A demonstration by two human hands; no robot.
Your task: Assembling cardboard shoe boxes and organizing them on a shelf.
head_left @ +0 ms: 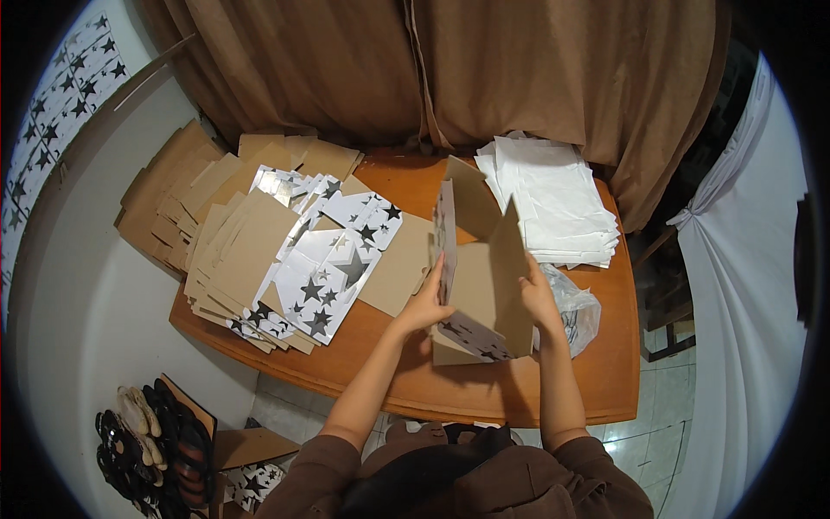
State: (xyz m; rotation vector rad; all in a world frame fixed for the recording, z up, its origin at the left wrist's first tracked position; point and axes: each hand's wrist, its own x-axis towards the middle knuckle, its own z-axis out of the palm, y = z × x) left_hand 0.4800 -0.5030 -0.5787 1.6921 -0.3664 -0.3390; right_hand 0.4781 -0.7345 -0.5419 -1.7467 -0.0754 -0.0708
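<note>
A half-folded cardboard box (480, 277) stands on the wooden worktop (596, 372), plain brown and matte on the inside, white with dark stars on the outer face. Its flaps stick up, stiff and straight-edged, with the tallest panel rising on the box's far side. The left hand (425, 303) presses flat against the box's left wall, fingers pointing up along the printed panel. The right hand (538, 296) grips the box's right wall, its fingers curled over the edge, so the box sits squarely between the two hands and each grip is closed on cardboard.

Left of the box lies a fanned heap of flat box blanks (259, 251), some brown side up, some showing glossy starred print; they reach the worktop's left edge and slightly overhang it. Behind and to the right of the box sits a stack of white sheets (558, 199), soft-looking and a little uneven at the edges. Just right of the box, touching the right wrist, is a crinkled clear plastic bag (579, 311). In front of the box a bare strip of orange-brown wood runs to the rounded near edge. Brown curtains (432, 69) hang in folds behind the worktop. On the floor left of the box, shoes (151, 450) are lined up.
</note>
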